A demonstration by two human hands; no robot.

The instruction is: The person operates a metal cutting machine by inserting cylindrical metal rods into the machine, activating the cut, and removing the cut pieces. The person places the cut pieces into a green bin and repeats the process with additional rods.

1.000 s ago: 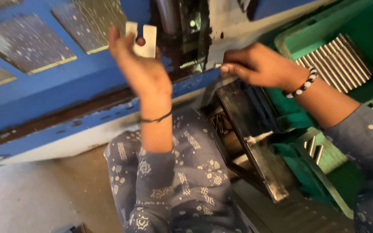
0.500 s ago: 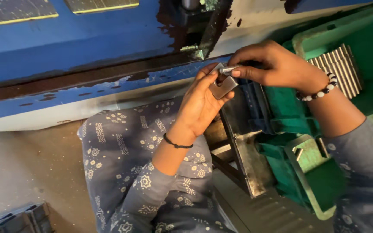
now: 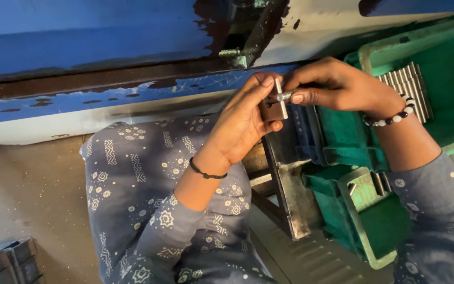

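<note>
Beneath blue machine frame (image 3: 80, 42), upper centre: left hand (image 3: 243, 123) gripping small flat metal plate (image 3: 277, 102), right hand (image 3: 337, 87) pinching short metal pin (image 3: 284, 97) against it, beside green crate (image 3: 437, 68) at right.

- The left hand (image 3: 240, 129) wore a thin black wrist band.
- The right hand (image 3: 337, 87) wore a black-and-white bead bracelet.
- Both sleeves were grey-blue fabric with white geometric print.
</note>
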